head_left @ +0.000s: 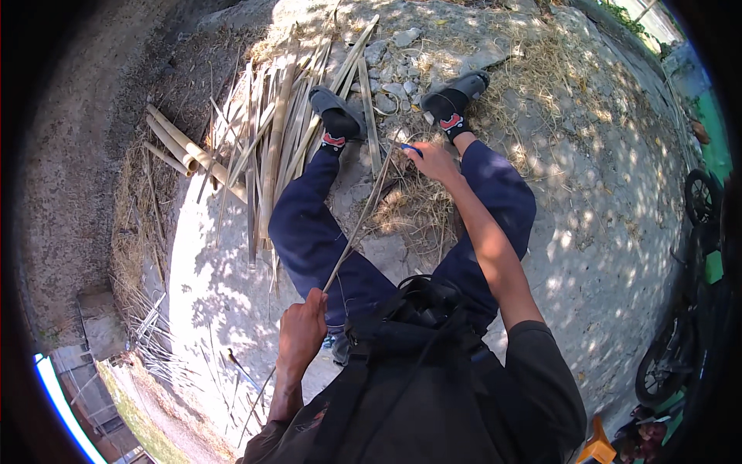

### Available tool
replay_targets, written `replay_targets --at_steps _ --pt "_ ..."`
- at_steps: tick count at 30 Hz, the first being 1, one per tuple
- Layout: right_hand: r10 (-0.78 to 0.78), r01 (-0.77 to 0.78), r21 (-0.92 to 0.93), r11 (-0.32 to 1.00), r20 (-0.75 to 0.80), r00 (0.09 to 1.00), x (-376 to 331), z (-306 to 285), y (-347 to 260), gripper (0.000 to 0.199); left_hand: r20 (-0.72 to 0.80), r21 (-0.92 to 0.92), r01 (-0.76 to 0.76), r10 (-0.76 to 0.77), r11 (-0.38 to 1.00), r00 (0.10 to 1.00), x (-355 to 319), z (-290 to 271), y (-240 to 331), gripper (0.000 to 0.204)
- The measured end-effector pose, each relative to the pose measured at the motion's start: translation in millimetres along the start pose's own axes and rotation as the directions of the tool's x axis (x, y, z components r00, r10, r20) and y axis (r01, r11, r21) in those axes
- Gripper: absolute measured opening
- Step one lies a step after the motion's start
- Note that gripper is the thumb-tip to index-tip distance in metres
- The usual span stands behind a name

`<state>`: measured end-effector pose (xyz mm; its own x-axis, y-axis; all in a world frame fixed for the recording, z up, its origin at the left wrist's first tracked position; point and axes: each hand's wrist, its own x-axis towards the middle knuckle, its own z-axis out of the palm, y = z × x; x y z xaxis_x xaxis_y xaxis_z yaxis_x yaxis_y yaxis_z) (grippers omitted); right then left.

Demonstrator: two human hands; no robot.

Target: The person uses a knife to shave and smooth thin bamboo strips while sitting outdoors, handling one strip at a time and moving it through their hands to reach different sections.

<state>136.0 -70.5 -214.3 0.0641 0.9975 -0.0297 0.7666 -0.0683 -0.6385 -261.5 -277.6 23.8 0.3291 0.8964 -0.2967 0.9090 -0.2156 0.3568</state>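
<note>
Bamboo strips [270, 131] beside legs, probably.

bare concrete [587, 232] lies open rightward; split bamboo strips [270, 131] crowd the left side.

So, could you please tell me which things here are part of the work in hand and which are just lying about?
In hand:
left hand
right hand
bamboo strip
blue tool

Lying about:
bamboo poles
split bamboo pile
stones
straw
motorbike
</note>
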Motion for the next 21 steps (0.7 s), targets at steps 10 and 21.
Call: replay_targets --at_steps 10,21 --pt "0.345 -0.344 -0.092 0.934 -0.011 0.939 35 13 82 0.059 0.089 -0.075 0.039 -0.033 0.996 0.995 -51 -69 -18 0.022" --pt "0.364 -0.363 0.635 0.682 0.136 0.921 -39 -16 58 0.039 0.037 -0.136 0.209 -0.205 0.968 0.978 -4 -30 -27 0.028"
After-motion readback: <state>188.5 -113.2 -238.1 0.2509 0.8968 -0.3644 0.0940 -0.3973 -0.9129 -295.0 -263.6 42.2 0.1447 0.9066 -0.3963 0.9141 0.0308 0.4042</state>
